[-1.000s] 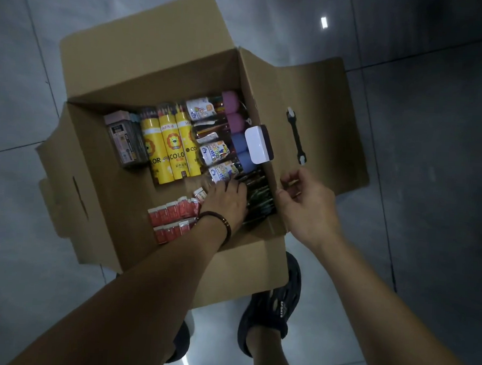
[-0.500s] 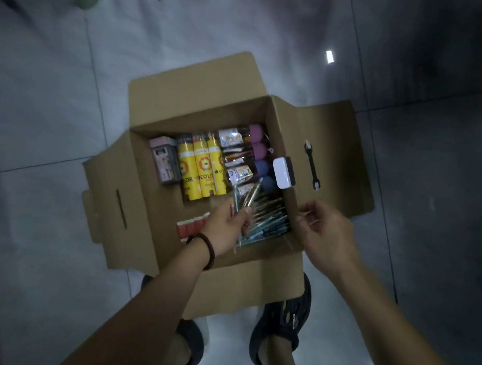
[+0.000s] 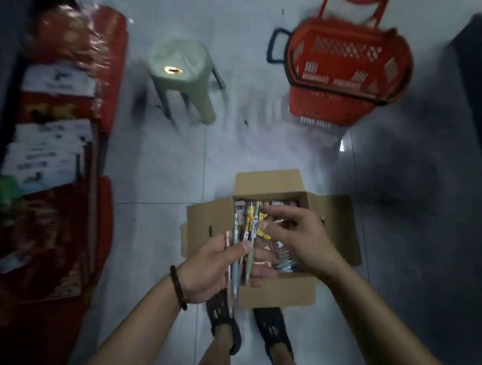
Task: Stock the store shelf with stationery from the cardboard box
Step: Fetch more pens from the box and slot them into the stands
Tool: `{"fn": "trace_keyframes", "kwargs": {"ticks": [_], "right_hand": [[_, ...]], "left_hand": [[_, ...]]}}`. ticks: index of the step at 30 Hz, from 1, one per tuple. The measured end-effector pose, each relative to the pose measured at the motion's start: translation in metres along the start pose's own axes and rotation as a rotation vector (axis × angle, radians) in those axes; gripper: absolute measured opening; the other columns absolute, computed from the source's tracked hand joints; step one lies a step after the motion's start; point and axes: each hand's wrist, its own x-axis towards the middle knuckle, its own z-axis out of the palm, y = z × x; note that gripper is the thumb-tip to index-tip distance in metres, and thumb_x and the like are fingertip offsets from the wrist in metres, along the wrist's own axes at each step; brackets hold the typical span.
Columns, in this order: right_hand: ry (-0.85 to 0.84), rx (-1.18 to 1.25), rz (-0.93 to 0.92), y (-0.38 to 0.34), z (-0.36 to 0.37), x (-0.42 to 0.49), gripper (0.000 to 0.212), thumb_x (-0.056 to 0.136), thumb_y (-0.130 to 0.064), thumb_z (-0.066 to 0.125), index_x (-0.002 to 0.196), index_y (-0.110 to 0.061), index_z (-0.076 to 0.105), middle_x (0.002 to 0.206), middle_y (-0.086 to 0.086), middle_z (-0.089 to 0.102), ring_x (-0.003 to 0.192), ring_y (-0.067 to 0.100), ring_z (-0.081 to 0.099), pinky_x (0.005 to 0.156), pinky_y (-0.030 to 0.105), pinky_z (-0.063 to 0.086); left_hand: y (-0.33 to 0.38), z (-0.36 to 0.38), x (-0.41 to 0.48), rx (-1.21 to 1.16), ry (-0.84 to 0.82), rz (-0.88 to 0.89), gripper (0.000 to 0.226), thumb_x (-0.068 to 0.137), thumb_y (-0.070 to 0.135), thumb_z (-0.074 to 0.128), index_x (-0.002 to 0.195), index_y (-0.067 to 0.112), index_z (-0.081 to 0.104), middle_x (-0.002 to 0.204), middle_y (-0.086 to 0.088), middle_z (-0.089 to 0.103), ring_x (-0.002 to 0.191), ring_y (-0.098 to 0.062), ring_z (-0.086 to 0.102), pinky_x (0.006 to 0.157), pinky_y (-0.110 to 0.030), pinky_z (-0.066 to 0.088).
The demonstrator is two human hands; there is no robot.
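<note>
Gripping a bundle of pens upright, the left hand hovers over the cardboard box's near-left corner; the right hand, fingers loosely curled, sits at the pens' tops, its grasp too blurred to tell

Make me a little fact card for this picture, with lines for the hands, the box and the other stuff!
cardboard box: open on the floor, flaps spread, stationery inside
left hand: grips a bunch of pens above the box
right hand: by the pens' tops, fingers bent; too blurred to tell if it pinches one
green stool: stands on the floor, farther off
red basket: on the floor, right of the stool
left side: blurred red and white packets
</note>
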Motion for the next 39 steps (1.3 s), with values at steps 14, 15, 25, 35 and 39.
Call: {"fn": "trace_keyframes", "kwargs": {"ticks": [14,15,25,35,39], "right_hand": [[-0.447,-0.107,-0.291,-0.288,0.227,-0.169,0.022,0.087,-0.009,0.086,0.100,-0.005,0.069,0.065,0.008,0.065,0.056,0.017,0.060,0.054,0.030,0.046],[-0.486,-0.146,-0.329,-0.299,0.249,-0.188,0.027,0.087,-0.011,0.086,0.109,-0.014,0.070,0.065,0.005,0.068,0.056,0.015,0.062,0.055,0.028,0.048],[-0.748,-0.355,-0.833,-0.316,0.510,-0.376,0.042,0.089,-0.027,0.085,0.125,-0.043,0.074,0.071,-0.003,0.072,0.063,0.012,0.067,0.066,0.024,0.055],[-1.204,-0.323,-0.801,-0.310,0.744,-0.544,0.042,0.093,-0.013,0.081,0.131,-0.031,0.074,0.076,0.018,0.074,0.068,0.027,0.074,0.069,0.034,0.063],[-1.305,-0.257,-0.790,-0.312,0.827,-0.585,0.041,0.091,-0.006,0.081,0.128,-0.024,0.075,0.081,0.025,0.074,0.076,0.041,0.077,0.072,0.048,0.067]], "left_hand": [[0.071,0.074,-0.397,-0.331,0.371,0.465,0.043,0.109,0.023,0.045,0.144,-0.002,0.050,0.136,-0.030,0.064,0.121,-0.050,0.065,0.100,-0.057,0.057],[0.065,0.075,-0.423,-0.352,0.386,0.504,0.044,0.109,0.025,0.045,0.145,0.000,0.052,0.137,-0.030,0.063,0.121,-0.049,0.065,0.099,-0.057,0.057],[-0.068,0.039,-0.677,-0.530,0.604,0.834,0.048,0.105,0.041,0.050,0.139,0.009,0.055,0.135,-0.030,0.064,0.105,-0.043,0.073,0.090,-0.065,0.057],[-0.198,0.003,-0.910,-0.483,0.880,1.055,0.037,0.109,0.035,0.049,0.145,0.025,0.050,0.134,-0.031,0.064,0.098,-0.039,0.073,0.087,-0.052,0.059],[-0.233,-0.025,-0.968,-0.518,1.120,1.087,0.034,0.108,0.037,0.049,0.140,0.026,0.055,0.121,-0.028,0.071,0.077,-0.031,0.068,0.067,-0.038,0.054]]}}
